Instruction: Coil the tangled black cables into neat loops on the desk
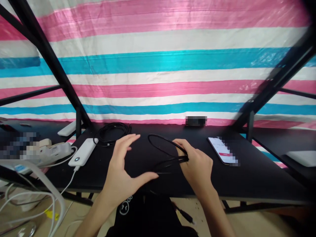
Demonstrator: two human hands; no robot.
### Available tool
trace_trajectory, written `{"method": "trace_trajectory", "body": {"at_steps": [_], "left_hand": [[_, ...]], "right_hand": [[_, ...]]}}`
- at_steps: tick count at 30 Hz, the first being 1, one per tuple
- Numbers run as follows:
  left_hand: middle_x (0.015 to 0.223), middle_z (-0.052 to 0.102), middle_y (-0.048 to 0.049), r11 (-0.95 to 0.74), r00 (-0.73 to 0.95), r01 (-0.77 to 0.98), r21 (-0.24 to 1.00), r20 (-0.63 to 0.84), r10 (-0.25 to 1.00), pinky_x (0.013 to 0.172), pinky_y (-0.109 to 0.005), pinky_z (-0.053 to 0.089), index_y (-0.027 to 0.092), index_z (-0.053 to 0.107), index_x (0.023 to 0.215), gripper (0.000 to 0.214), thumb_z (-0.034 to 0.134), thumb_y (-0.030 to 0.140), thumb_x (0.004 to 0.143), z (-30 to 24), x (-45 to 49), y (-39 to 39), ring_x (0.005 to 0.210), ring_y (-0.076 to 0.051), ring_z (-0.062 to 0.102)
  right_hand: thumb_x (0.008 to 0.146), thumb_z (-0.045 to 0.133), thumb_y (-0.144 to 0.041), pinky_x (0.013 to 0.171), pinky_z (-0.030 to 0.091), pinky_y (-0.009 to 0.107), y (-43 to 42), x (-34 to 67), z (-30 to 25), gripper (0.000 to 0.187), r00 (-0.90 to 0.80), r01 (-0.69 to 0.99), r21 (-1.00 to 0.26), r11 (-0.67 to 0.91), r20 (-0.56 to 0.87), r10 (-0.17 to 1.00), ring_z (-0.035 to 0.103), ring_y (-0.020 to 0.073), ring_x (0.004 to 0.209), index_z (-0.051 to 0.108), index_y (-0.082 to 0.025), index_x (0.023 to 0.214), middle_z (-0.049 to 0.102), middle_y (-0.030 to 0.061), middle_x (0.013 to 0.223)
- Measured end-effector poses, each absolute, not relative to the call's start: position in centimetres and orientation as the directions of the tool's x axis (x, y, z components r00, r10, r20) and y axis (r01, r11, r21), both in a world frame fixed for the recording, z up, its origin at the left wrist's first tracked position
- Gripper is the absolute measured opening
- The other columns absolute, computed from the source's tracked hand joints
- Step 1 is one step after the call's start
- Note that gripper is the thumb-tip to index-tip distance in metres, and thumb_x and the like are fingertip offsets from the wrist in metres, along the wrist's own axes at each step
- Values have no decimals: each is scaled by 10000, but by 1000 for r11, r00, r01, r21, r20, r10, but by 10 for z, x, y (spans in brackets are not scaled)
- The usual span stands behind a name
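My right hand is closed around a thin black cable, gripping several strands together. The cable's loops stick out to the left of that hand, above the black tabletop. Across from it, my left hand is open, with thumb and fingers spread wide and nothing held between them. A cable plug hangs below the table edge near my lap; whether it belongs to the held cable is hidden.
A coiled black cable lies behind my left hand, beside a white power bank with a white cord. To the right rests a lit phone. A blurred dark box stands at the back. White power strips are at left; black frame bars slope at both sides.
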State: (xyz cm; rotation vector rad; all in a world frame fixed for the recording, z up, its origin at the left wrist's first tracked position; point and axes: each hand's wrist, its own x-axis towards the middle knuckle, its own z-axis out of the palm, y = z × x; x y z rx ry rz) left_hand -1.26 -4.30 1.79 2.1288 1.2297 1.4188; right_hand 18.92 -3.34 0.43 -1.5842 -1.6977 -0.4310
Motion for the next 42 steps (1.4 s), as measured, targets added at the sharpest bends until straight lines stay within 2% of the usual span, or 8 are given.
{"method": "trace_trajectory", "body": {"at_steps": [3,7,12,15,18,27,34,42], "left_hand": [[1456,349,-151,-533,201,596,601,531,823,1034,-506,369,258,226,1451,1097,825,470,557,-6,-8,-38,1318,-348,364],[1528,187,-202,-513,40,620,594,629,776,1093,-526,278,208,41,1488,1076,749,352,692,-29,1,-18,1401,-335,223],[1237,610,-106,-518,74,437,735,544,836,1029,-405,389,205,561,1209,419,623,263,799,-27,-11,-2,1180,-249,543],[702,703,-20,-458,96,355,815,456,885,822,-320,493,198,686,749,100,588,183,751,-23,-16,-3,770,-197,666],[383,508,42,-327,109,295,898,308,945,488,-218,406,194,644,554,216,535,164,738,-18,-13,-9,416,-118,508],[291,278,92,96,220,-38,995,-86,972,329,-201,78,170,486,412,411,697,383,694,-10,-3,-13,252,-17,186],[283,227,108,231,126,-532,815,-193,973,280,-172,182,214,254,404,581,701,424,710,-27,37,-17,243,-18,175],[281,258,103,363,161,-569,738,-333,929,217,-148,123,202,286,419,567,706,445,710,-34,38,-5,202,-17,186]], "right_hand": [[879,564,-229,526,304,254,-37,180,11,128,112,946,-285,156,737,667,485,133,446,689,-255,864,682,-25,585],[908,507,-170,728,379,288,-37,178,12,179,-107,830,-308,466,731,674,530,136,559,670,-229,864,733,-6,728],[894,464,-90,679,442,243,-37,190,5,243,-340,544,-537,645,562,754,605,144,727,660,-201,987,699,28,830],[890,522,-149,645,449,226,-36,195,2,159,-343,451,-667,593,484,805,595,134,693,672,-201,898,658,19,779],[826,646,-231,624,446,224,-34,198,-3,43,-285,413,-757,506,420,862,578,134,668,662,-192,815,637,7,730],[802,664,-410,338,147,163,-44,215,-26,244,-94,-40,-979,199,202,975,215,22,357,674,-167,820,339,-91,459],[761,674,-526,283,105,141,-29,192,-24,329,374,-585,-773,245,11,927,54,33,337,607,-206,788,221,-142,380],[725,731,-415,301,199,140,-18,204,-48,266,151,-652,-758,-6,-138,979,123,29,337,611,-206,838,256,-133,429]]}}
